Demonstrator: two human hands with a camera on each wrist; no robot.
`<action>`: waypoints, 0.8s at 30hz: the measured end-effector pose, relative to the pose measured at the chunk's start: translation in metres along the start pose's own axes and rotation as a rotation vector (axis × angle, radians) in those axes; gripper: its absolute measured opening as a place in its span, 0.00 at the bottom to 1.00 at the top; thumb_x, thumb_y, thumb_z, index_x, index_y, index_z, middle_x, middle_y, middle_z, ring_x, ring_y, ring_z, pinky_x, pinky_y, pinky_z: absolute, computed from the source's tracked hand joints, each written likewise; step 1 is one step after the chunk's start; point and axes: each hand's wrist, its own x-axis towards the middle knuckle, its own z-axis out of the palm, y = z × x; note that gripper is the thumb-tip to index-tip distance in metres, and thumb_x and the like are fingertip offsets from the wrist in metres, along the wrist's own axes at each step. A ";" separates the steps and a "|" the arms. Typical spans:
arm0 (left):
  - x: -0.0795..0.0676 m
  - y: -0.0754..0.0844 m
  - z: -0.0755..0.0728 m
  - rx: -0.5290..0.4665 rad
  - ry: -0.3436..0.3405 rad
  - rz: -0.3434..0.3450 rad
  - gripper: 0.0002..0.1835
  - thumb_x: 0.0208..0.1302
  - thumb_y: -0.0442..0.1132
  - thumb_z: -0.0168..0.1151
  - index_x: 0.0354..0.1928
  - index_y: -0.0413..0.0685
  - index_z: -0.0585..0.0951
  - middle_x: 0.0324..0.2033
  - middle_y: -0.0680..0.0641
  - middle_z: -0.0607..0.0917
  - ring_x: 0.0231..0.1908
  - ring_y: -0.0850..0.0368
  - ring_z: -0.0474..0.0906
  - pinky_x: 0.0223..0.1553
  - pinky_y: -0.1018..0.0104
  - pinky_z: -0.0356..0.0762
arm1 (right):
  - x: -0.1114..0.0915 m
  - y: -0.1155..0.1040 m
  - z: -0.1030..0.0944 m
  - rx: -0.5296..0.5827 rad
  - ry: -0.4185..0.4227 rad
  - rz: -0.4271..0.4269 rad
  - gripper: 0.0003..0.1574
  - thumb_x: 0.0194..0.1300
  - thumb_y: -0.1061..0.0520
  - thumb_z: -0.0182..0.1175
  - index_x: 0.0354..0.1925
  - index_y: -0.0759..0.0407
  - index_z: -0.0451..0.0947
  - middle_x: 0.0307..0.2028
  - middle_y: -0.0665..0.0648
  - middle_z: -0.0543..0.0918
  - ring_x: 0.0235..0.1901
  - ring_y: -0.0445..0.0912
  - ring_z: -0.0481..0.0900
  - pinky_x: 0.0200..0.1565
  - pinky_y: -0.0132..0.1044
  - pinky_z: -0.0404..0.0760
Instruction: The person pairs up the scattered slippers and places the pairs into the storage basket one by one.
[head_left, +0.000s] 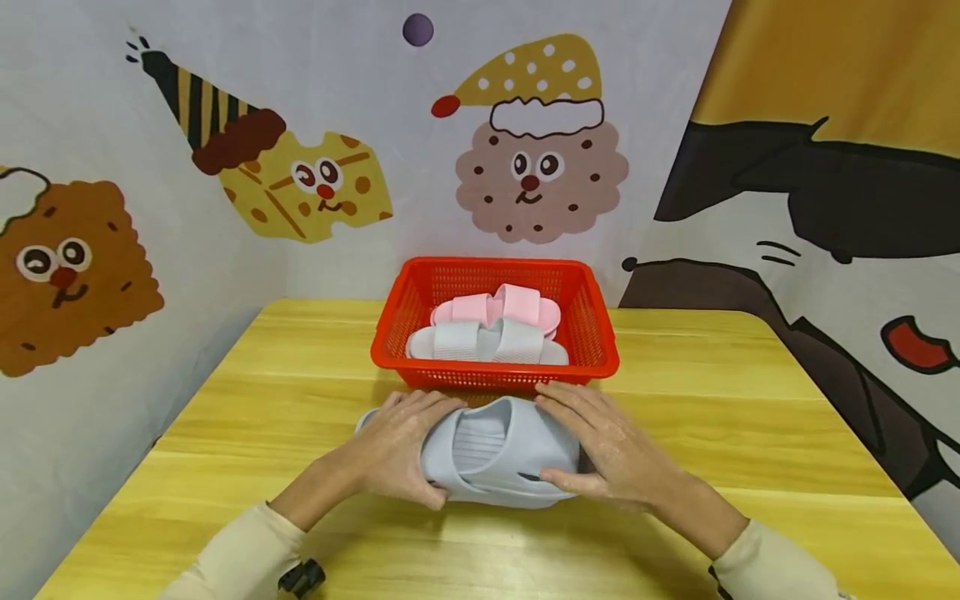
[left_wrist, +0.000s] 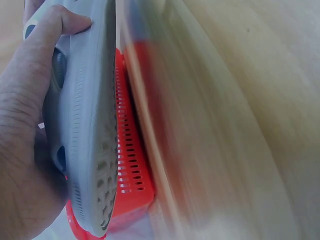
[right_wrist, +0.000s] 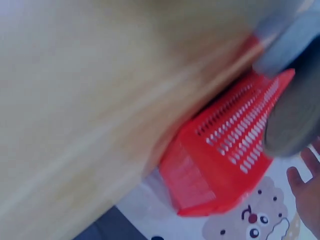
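A pale grey slipper [head_left: 517, 458] with a wide cut-out upper is held sideways between both hands, in front of the red basket. My left hand [head_left: 397, 446] grips its left part, fingers over the far side and thumb low on the near side. In the left wrist view the thumb presses the slipper [left_wrist: 82, 100], whose textured sole faces the table. My right hand [head_left: 611, 450] grips the toe end, fingers on top and thumb at the near side. In the right wrist view the slipper [right_wrist: 292, 112] is blurred, with the hand's fingers [right_wrist: 295, 177] at the right edge.
Right behind the hands stands a red perforated basket [head_left: 495, 375]. A white slipper [head_left: 457, 342] and a pink slipper [head_left: 540, 308] lie inside it. The wooden table [head_left: 712, 383] meets a cartoon-printed wall covering [head_left: 330, 267] at the back and sides.
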 end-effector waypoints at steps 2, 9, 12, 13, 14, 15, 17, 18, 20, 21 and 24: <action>-0.001 -0.002 0.000 -0.001 0.002 0.006 0.57 0.28 0.65 0.77 0.67 0.48 0.74 0.56 0.55 0.79 0.53 0.59 0.73 0.52 0.54 0.70 | 0.004 0.005 -0.005 -0.014 0.012 -0.014 0.49 0.70 0.27 0.51 0.68 0.64 0.72 0.68 0.59 0.73 0.67 0.56 0.67 0.65 0.56 0.65; -0.006 -0.004 0.001 -0.001 0.000 0.004 0.57 0.27 0.65 0.77 0.67 0.48 0.74 0.55 0.55 0.79 0.53 0.58 0.73 0.52 0.53 0.70 | 0.009 0.019 -0.017 -0.105 -0.033 0.038 0.49 0.72 0.26 0.47 0.71 0.62 0.70 0.70 0.59 0.71 0.71 0.57 0.63 0.67 0.58 0.61; -0.008 -0.004 0.002 -0.020 0.000 0.004 0.57 0.28 0.65 0.78 0.67 0.49 0.74 0.55 0.56 0.79 0.53 0.58 0.73 0.52 0.52 0.71 | 0.009 0.023 -0.019 -0.151 -0.085 0.107 0.49 0.72 0.27 0.48 0.74 0.60 0.67 0.75 0.57 0.64 0.74 0.57 0.57 0.70 0.58 0.57; -0.008 -0.003 0.002 -0.029 0.001 0.004 0.57 0.28 0.65 0.78 0.67 0.49 0.74 0.55 0.56 0.79 0.53 0.58 0.73 0.51 0.51 0.71 | 0.009 0.024 -0.019 -0.163 -0.103 0.129 0.49 0.72 0.28 0.49 0.74 0.60 0.66 0.76 0.57 0.62 0.75 0.57 0.55 0.71 0.58 0.56; -0.009 -0.003 0.002 -0.039 0.001 0.004 0.57 0.28 0.64 0.78 0.67 0.49 0.74 0.55 0.56 0.79 0.53 0.58 0.73 0.51 0.51 0.71 | 0.009 0.025 -0.020 -0.174 -0.118 0.151 0.49 0.72 0.29 0.50 0.75 0.60 0.65 0.76 0.57 0.60 0.76 0.57 0.53 0.71 0.57 0.54; -0.010 -0.003 0.003 -0.050 0.002 0.004 0.57 0.28 0.64 0.78 0.67 0.49 0.74 0.55 0.57 0.79 0.53 0.58 0.73 0.51 0.51 0.71 | 0.009 0.026 -0.021 -0.182 -0.135 0.179 0.49 0.72 0.30 0.51 0.76 0.59 0.63 0.77 0.56 0.59 0.76 0.56 0.51 0.72 0.57 0.52; -0.010 -0.003 0.003 -0.059 0.002 0.005 0.57 0.28 0.64 0.78 0.67 0.49 0.74 0.55 0.57 0.79 0.52 0.59 0.73 0.51 0.50 0.71 | 0.009 0.028 -0.022 -0.198 -0.159 0.238 0.50 0.71 0.30 0.52 0.76 0.59 0.62 0.77 0.57 0.57 0.77 0.55 0.49 0.73 0.56 0.49; -0.011 -0.003 0.002 -0.064 0.002 0.005 0.57 0.27 0.64 0.78 0.67 0.49 0.74 0.55 0.57 0.79 0.52 0.59 0.73 0.52 0.50 0.71 | 0.009 0.029 -0.022 -0.200 -0.171 0.271 0.50 0.71 0.30 0.51 0.77 0.59 0.61 0.77 0.58 0.57 0.77 0.55 0.47 0.73 0.56 0.47; -0.012 -0.003 0.002 -0.066 0.002 0.003 0.57 0.27 0.64 0.79 0.67 0.49 0.74 0.55 0.57 0.79 0.52 0.59 0.73 0.52 0.50 0.71 | 0.008 0.031 -0.023 -0.197 -0.191 0.339 0.51 0.71 0.29 0.51 0.77 0.59 0.59 0.78 0.59 0.56 0.78 0.55 0.45 0.74 0.55 0.44; -0.012 -0.004 0.002 -0.066 0.001 0.003 0.57 0.26 0.64 0.79 0.67 0.49 0.74 0.55 0.57 0.79 0.52 0.59 0.73 0.52 0.50 0.71 | 0.008 0.033 -0.023 -0.196 -0.198 0.373 0.52 0.71 0.29 0.50 0.78 0.59 0.58 0.78 0.59 0.55 0.78 0.55 0.44 0.74 0.55 0.43; -0.012 -0.004 0.003 -0.070 -0.005 0.002 0.57 0.27 0.63 0.79 0.67 0.50 0.74 0.55 0.58 0.79 0.52 0.60 0.73 0.52 0.50 0.71 | 0.008 0.038 -0.023 -0.188 -0.204 0.461 0.53 0.71 0.28 0.50 0.78 0.61 0.56 0.78 0.60 0.53 0.78 0.56 0.43 0.74 0.55 0.42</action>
